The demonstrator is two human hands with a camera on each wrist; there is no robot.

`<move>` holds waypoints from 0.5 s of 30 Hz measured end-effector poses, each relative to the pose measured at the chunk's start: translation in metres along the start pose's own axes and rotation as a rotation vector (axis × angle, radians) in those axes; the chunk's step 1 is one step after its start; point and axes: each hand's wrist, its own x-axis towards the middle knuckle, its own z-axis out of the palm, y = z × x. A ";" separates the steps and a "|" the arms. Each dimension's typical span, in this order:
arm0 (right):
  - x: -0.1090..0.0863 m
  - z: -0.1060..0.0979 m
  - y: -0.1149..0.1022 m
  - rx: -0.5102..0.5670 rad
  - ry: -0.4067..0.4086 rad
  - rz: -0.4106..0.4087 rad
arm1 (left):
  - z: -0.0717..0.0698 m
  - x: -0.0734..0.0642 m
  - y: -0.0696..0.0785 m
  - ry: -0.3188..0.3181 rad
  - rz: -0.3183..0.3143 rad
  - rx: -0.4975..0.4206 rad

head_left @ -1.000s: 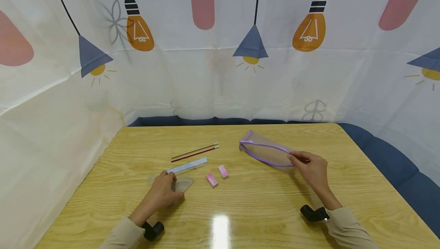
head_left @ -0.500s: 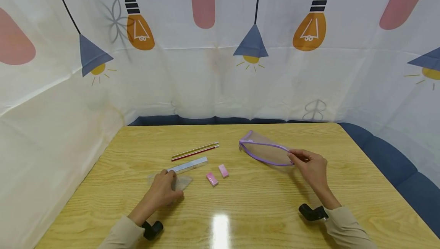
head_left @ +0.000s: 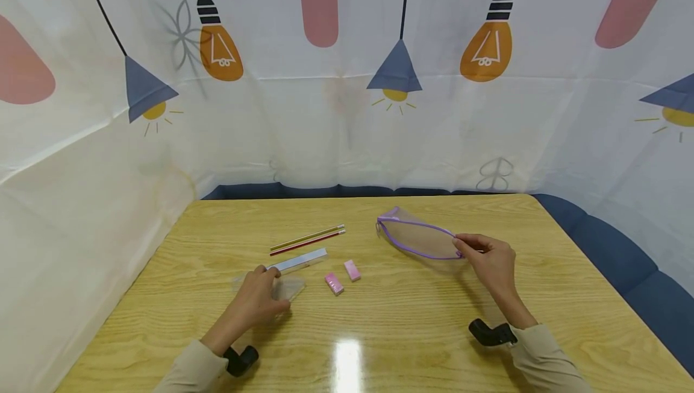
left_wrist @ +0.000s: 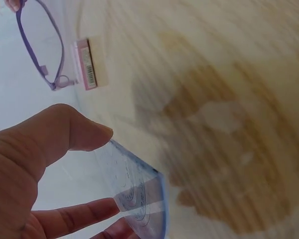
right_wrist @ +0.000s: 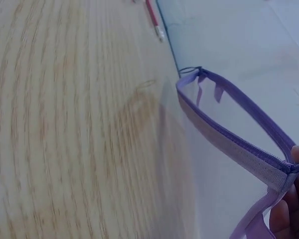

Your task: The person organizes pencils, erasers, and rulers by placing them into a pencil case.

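Observation:
In the head view my left hand point(head_left: 253, 304) is over the left of the table, pinching a clear protractor point(left_wrist: 139, 194) between thumb and fingertips. The left wrist view shows the protractor tilted, its printed arcs facing the fingers. Just beyond that hand lies a pale ruler point(head_left: 303, 258), its near end behind the fingers. My right hand point(head_left: 490, 263) grips one end of a see-through zip pouch point(head_left: 417, 237) with purple edging. The pouch's mouth is spread open, its zip point(right_wrist: 229, 139) running away from the fingers.
Two pink erasers, a nearer one point(head_left: 334, 284) and a farther one point(head_left: 352, 270), lie between the hands. Behind the ruler are a gold pencil point(head_left: 307, 237) and a red pencil point(head_left: 307, 243). A printed cloth point(head_left: 336, 128) hangs behind the wooden table point(head_left: 412, 333).
The protractor has tilted in the left hand, which has barely shifted. The pouch's mouth has turned and spread slightly wider, with the right hand almost in the same place.

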 end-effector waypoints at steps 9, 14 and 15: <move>-0.001 -0.004 -0.004 0.006 -0.047 0.044 | -0.006 0.000 0.009 0.008 0.024 -0.033; -0.001 -0.006 -0.004 0.026 -0.058 0.049 | -0.009 0.003 0.014 0.022 0.049 -0.052; -0.001 -0.006 -0.004 0.029 -0.059 0.050 | -0.010 0.004 0.015 0.027 0.058 -0.057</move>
